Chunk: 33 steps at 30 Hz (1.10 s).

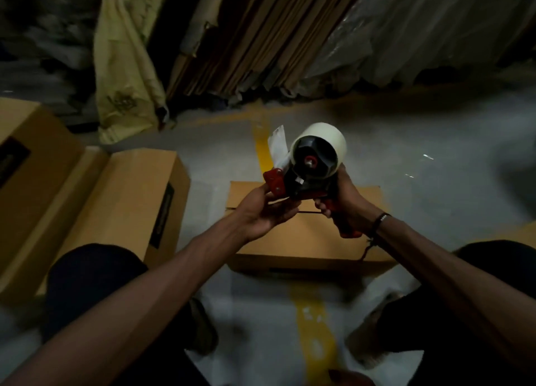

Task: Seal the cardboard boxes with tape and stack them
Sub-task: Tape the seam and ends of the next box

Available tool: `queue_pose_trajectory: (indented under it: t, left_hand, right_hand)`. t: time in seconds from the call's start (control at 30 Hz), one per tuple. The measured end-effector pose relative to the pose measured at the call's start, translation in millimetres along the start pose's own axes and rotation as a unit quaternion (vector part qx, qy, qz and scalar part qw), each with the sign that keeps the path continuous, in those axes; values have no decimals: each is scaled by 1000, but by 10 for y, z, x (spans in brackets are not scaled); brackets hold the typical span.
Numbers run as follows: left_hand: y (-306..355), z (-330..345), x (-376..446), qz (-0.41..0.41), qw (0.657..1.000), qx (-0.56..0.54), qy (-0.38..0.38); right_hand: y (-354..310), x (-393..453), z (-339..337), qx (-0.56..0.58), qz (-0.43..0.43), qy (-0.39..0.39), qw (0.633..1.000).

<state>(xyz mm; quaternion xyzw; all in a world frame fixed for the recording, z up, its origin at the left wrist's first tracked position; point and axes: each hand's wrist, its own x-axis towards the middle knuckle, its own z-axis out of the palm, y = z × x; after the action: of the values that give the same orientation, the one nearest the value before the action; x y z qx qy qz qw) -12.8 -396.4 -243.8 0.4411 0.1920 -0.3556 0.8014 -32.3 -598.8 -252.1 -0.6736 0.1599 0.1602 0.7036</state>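
A red and black tape dispenser [307,171] with a pale roll of tape is held up in front of me, above a closed cardboard box [304,237] on the floor. My right hand [345,202] grips the dispenser's red handle. My left hand [261,208] pinches the red front end of the dispenser by the blade. A loose end of tape [277,144] sticks up from the front. The box's top flaps meet in a dark seam with no tape visible on it.
Two more cardboard boxes [127,200] [32,153] stand at the left. Flattened cardboard sheets [255,37] and plastic-wrapped bundles [420,28] lean at the back. A yellow line [316,324] runs along the grey floor between my knees.
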Motion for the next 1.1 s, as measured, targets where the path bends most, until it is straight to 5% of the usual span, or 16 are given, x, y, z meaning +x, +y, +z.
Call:
queue_pose_trajectory:
  t: [0.43, 0.63, 0.87, 1.1]
  left_hand:
    - [8, -254, -219, -34, 963, -257, -69]
    - [-30, -245, -248, -11, 999, -6, 45]
    - [20, -479, -103, 25, 982, 43, 181]
    - [123, -984, 245, 165, 906, 271, 280]
  right_hand:
    - [-91, -128, 173, 0, -19, -15, 1000]
    - [-57, -216, 232, -22, -29, -15, 999]
    - [148, -122, 330, -70, -23, -18, 997]
    - [251, 278, 604, -147, -39, -33, 988]
